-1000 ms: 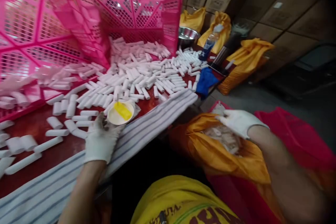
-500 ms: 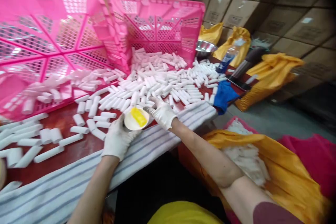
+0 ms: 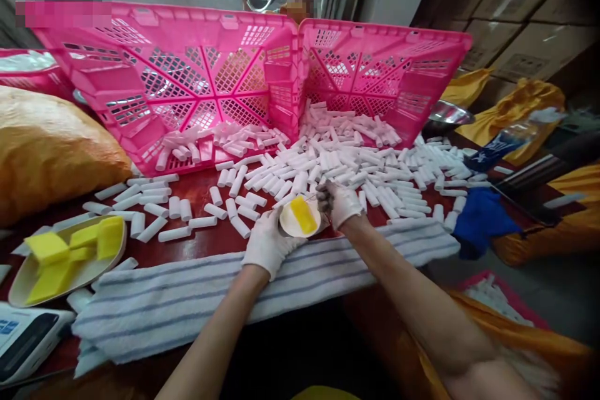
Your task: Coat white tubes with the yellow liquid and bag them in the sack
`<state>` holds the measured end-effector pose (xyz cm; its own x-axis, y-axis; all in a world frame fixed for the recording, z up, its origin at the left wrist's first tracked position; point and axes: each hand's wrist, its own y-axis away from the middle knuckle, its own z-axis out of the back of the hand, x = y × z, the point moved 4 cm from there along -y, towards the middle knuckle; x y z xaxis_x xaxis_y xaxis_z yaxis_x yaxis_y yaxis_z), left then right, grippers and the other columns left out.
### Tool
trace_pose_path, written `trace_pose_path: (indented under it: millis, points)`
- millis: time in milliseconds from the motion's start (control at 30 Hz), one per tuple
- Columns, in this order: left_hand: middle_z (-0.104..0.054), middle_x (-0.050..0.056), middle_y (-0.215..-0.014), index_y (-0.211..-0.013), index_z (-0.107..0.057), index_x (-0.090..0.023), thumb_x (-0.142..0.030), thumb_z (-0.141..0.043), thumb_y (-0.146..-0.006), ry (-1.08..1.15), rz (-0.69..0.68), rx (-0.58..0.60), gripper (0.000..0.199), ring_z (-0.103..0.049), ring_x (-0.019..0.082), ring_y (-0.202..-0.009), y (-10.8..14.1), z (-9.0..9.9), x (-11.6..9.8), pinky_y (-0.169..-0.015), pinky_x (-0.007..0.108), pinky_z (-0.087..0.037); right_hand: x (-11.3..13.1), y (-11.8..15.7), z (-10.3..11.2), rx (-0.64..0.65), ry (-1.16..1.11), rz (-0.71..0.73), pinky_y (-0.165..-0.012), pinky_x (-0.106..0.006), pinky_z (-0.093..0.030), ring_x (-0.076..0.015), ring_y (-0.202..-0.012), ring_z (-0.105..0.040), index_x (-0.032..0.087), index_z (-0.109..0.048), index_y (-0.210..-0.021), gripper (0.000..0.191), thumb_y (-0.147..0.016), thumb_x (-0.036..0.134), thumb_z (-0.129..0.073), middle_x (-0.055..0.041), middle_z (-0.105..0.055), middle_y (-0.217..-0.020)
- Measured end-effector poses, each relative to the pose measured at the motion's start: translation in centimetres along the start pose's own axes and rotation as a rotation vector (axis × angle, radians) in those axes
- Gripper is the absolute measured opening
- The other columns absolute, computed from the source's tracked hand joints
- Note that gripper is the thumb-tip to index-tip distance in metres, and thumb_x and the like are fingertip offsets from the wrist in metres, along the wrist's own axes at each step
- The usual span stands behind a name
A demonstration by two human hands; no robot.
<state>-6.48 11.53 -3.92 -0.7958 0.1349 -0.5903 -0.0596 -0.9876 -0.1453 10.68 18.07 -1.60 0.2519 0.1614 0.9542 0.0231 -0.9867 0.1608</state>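
My left hand (image 3: 269, 244), in a white glove, is wrapped round a small round white bowl (image 3: 287, 225) near the towel's back edge. A yellow block (image 3: 304, 215) lies in the bowl. Just right of the bowl is my right hand (image 3: 338, 203), gloved with darkened fingertips; its fingers are pinched together on something thin that I cannot make out. Many short white rolls (image 3: 323, 162) are heaped on the dark red table (image 3: 213, 239) behind both hands. A striped towel (image 3: 197, 297) runs along the front edge under my left wrist.
Two pink baskets (image 3: 210, 97) lie tipped behind the rolls. At left are a tray (image 3: 122, 244) of yellow sponges, a white device (image 3: 35, 337) and an orange sack (image 3: 51, 150). At right are a blue cloth (image 3: 482, 219), a bottle (image 3: 504, 140) and a metal bowl (image 3: 450, 114). A person is beyond.
The view has swung left, bringing the sponge tray, device and orange sack into sight. My left hand still holds the bowl; my right fingers have drawn together beside it.
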Motion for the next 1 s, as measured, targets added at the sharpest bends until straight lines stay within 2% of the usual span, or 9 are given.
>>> trace_pose_path:
  millis: [133,200,300,367,500,600,800,900,1000]
  points:
    - [-0.056,0.013,-0.12,-0.131,-0.047,-0.013,-0.056,-0.074,-0.059,0.028,-0.027,-0.027,0.088,-0.054,0.029,-0.111,0.1,0.1,0.0,-0.099,0.039,-0.042,1.1,0.5,0.3,-0.045,-0.253,-0.131,-0.035,-0.014,-0.029,-0.0043,-0.038,-0.037,0.016,-0.051,-0.066,0.025,-0.078,0.034,-0.063,0.0047,-0.046,-0.046]
    - [-0.057,0.013,-0.119,-0.13,-0.047,-0.013,-0.054,-0.076,-0.059,0.044,-0.023,-0.024,0.087,-0.054,0.029,-0.11,0.1,0.2,-0.1,-0.099,0.04,-0.042,1.7,0.7,0.4,-0.027,-0.286,-0.126,-0.036,-0.014,-0.03,-0.0041,-0.038,-0.039,0.015,-0.054,-0.067,0.023,-0.078,0.032,-0.064,0.0044,-0.047,-0.047]
    - [-0.058,0.012,-0.117,-0.129,-0.048,-0.013,-0.053,-0.076,-0.059,0.069,-0.033,-0.025,0.086,-0.055,0.028,-0.107,0.2,0.4,-0.3,-0.098,0.041,-0.043,1.6,1.3,1.0,0.005,-0.217,-0.022,-0.039,-0.015,-0.035,-0.0056,-0.044,-0.045,0.015,-0.059,-0.072,0.023,-0.075,0.036,-0.067,0.0027,-0.053,-0.053]
    - [-0.058,0.013,-0.115,-0.129,-0.048,-0.012,-0.053,-0.076,-0.059,0.07,-0.039,-0.031,0.086,-0.055,0.028,-0.106,0.2,0.4,-0.3,-0.097,0.041,-0.044,0.3,2.0,2.0,-0.008,-0.103,0.03,-0.041,-0.017,-0.038,-0.0073,-0.046,-0.048,0.017,-0.061,-0.076,0.027,-0.073,0.042,-0.068,0.0017,-0.056,-0.057]
    - [-0.058,0.013,-0.115,-0.129,-0.049,-0.011,-0.052,-0.078,-0.056,0.049,-0.02,-0.029,0.088,-0.055,0.029,-0.106,0.1,0.2,-0.1,-0.097,0.041,-0.043,-3.0,4.3,3.9,-0.079,0.083,0.025,-0.04,-0.02,-0.039,-0.0094,-0.045,-0.049,0.02,-0.064,-0.079,0.03,-0.073,0.049,-0.066,0.0002,-0.059,-0.058]
    - [-0.059,0.011,-0.116,-0.129,-0.049,-0.015,-0.051,-0.078,-0.056,0.044,-0.028,-0.053,0.087,-0.055,0.028,-0.106,0.2,0.1,0.0,-0.097,0.04,-0.044,-3.6,5.6,4.7,-0.116,0.112,0.019,-0.038,-0.022,-0.038,-0.0106,-0.042,-0.049,0.017,-0.066,-0.08,0.034,-0.071,0.05,-0.069,-0.0043,-0.061,-0.059]
    - [-0.06,0.01,-0.108,-0.129,-0.05,-0.02,-0.061,-0.074,-0.057,0.071,-0.012,-0.071,0.086,-0.058,0.026,-0.098,0.3,0.2,-0.4,-0.091,0.038,-0.047,-1.7,6.7,6.5,-0.15,-0.01,-0.13,-0.041,-0.023,-0.043,-0.0111,-0.045,-0.053,0.014,-0.064,-0.082,0.043,-0.058,0.047,-0.078,-0.0052,-0.064,-0.065]
    - [-0.06,0.01,-0.108,-0.129,-0.05,-0.02,-0.062,-0.073,-0.056,0.069,-0.022,-0.073,0.087,-0.058,0.026,-0.098,0.3,0.2,-0.4,-0.091,0.038,-0.046,0.4,6.8,6.9,-0.204,0.05,-0.016,-0.042,-0.023,-0.044,-0.0121,-0.047,-0.056,0.014,-0.063,-0.082,0.043,-0.061,0.049,-0.076,-0.0046,-0.065,-0.065]
    - [-0.06,0.009,-0.106,-0.13,-0.049,-0.022,-0.063,-0.072,-0.058,0.065,-0.037,-0.078,0.086,-0.058,0.025,-0.096,0.4,0.2,-0.4,-0.09,0.038,-0.047,2.3,6.6,4.8,-0.159,0.218,0.195,-0.048,-0.023,-0.047,-0.0121,-0.051,-0.057,0.016,-0.064,-0.085,0.038,-0.073,0.052,-0.066,-0.0037,-0.065,-0.066]
